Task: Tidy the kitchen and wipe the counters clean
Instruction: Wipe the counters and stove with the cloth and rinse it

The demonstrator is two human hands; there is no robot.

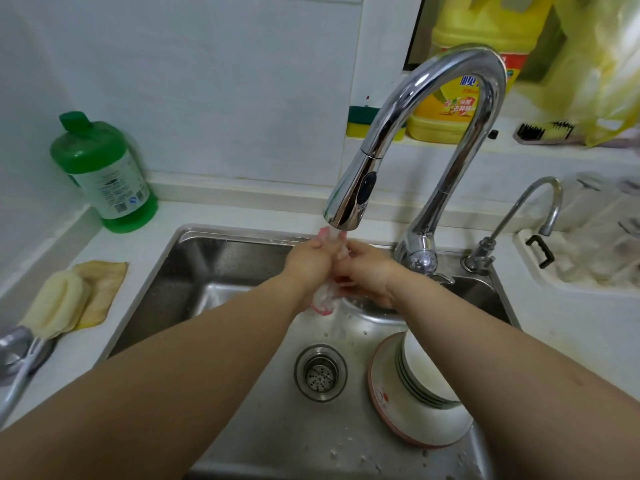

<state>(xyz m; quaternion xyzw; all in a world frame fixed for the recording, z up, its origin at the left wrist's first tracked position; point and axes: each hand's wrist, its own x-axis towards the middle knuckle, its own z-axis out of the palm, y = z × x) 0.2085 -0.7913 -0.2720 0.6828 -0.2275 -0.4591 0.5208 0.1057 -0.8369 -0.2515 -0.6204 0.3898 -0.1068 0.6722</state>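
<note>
While water runs from the spout, both hands work one cloth over the sink; the lines below go outward from them.

Left hand: left hand (pixel 311 263) is curled round the upper part of the cloth, knuckles up, just below the spout.
Right hand: right hand (pixel 369 277) is clamped on the same cloth from the right side, fingers folded in towards the left hand; the two hands touch.
Cloth: white cloth with pink edge (pixel 323 301) runs roughly upright between the hands, its top end peeking out under the spout, its lower end hanging below the left wrist.
Key relation: the cloth's long axis runs from spout down to basin, both hands equally near it, one on each side, so a wring would likely turn about that axis.
Faucet: tall chrome faucet (pixel 433 133) arches over, its head directly above the hands.
Sink: steel sink (pixel 207 271) holds a drain strainer (pixel 320 372) near the middle and stacked plates (pixel 419 389) near right.
Counter left: green bottle (pixel 104 174) far left; a sponge (pixel 57 306) on a tan rag (pixel 104 289) at the left.
Step, as a judgement: rinsing the cloth before the counters are wiped.
</note>
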